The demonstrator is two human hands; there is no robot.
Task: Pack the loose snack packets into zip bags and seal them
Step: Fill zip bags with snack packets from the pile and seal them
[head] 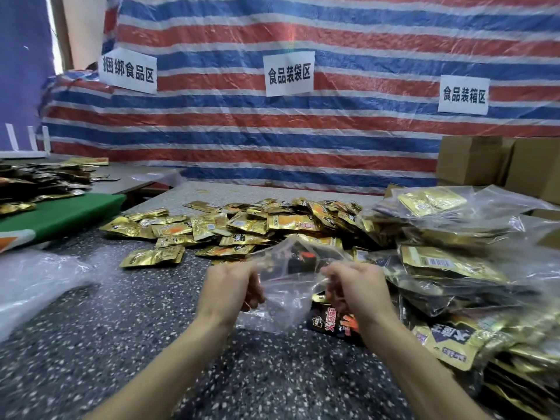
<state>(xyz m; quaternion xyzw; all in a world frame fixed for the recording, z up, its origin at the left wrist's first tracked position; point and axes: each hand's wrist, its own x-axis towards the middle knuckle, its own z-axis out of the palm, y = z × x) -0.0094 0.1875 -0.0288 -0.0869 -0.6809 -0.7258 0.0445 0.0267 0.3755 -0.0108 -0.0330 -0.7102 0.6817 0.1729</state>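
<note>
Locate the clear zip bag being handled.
In the head view, centre: the zip bag is gripped between the left hand and right hand, above the speckled table, just nearer than the loose gold packets.

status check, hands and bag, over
Left hand and right hand each grip the clear zip bag. Loose packets heaped behind it. Filled bags crowd the right.

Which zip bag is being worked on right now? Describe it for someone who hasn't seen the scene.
On the speckled table, just in front of the heap of gold packets, find the left hand and right hand. The clear bag is held up between them, each gripping a side. Unlike the filled bags stacked at the right, it is off the table.
</note>
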